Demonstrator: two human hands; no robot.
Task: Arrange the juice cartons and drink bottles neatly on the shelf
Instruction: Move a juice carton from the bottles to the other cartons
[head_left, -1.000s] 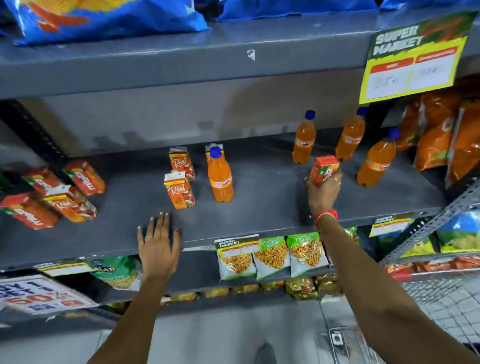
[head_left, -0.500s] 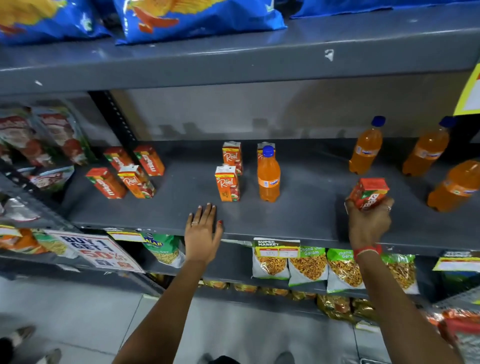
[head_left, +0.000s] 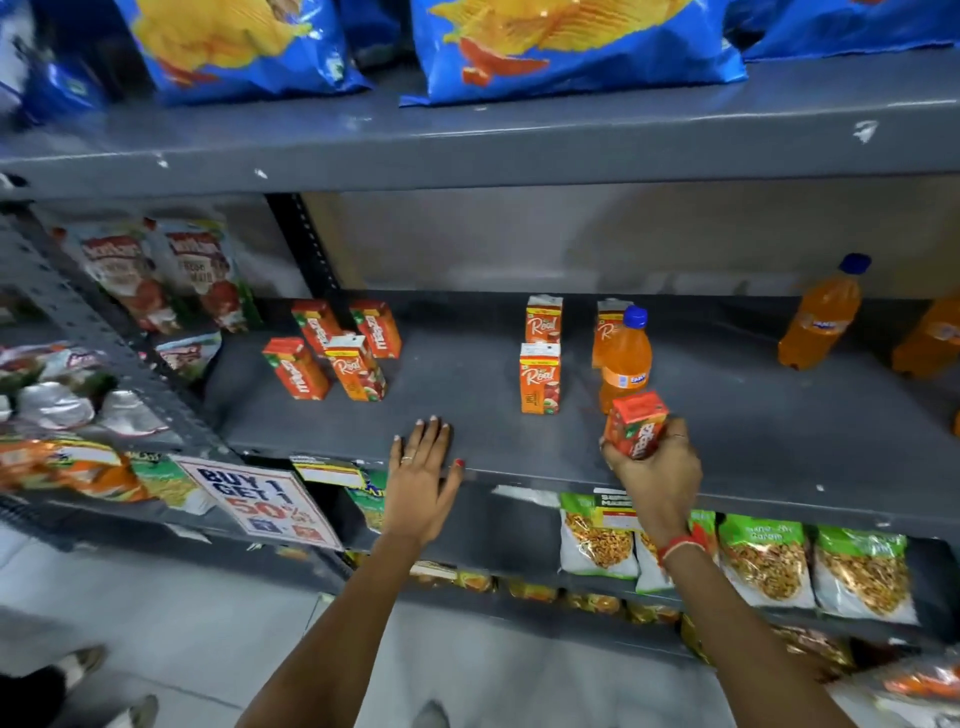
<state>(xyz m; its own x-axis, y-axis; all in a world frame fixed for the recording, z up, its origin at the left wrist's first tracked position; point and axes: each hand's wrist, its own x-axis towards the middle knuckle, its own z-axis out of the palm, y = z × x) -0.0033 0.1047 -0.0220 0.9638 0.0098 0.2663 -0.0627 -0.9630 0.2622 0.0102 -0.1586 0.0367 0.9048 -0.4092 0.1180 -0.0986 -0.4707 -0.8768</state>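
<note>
My right hand (head_left: 655, 470) is shut on a small red juice carton (head_left: 637, 422), held tilted just above the front of the grey shelf (head_left: 753, 467), right in front of an orange drink bottle (head_left: 623, 358) with a blue cap. My left hand (head_left: 422, 470) lies flat and open on the shelf's front edge. Two upright Real cartons (head_left: 540, 378) stand mid-shelf, a third (head_left: 609, 319) partly hidden behind the bottle. Several red and orange cartons (head_left: 332, 351) cluster at the shelf's left end. Another orange bottle (head_left: 821, 317) stands at the right, one more cut off by the frame edge.
Blue chip bags (head_left: 566, 47) fill the shelf above. Snack packets (head_left: 763, 558) hang below, beside a "Buy 1 Get 1" sign (head_left: 260, 501). A neighbouring rack at the left holds pouches (head_left: 156, 270). Someone's shoes (head_left: 78, 670) show on the floor at the lower left.
The view has swung left along the shelf. My right hand has carried the red carton leftward from beside the right-hand bottles to the middle bottle. My left hand stays flat on the shelf edge.
</note>
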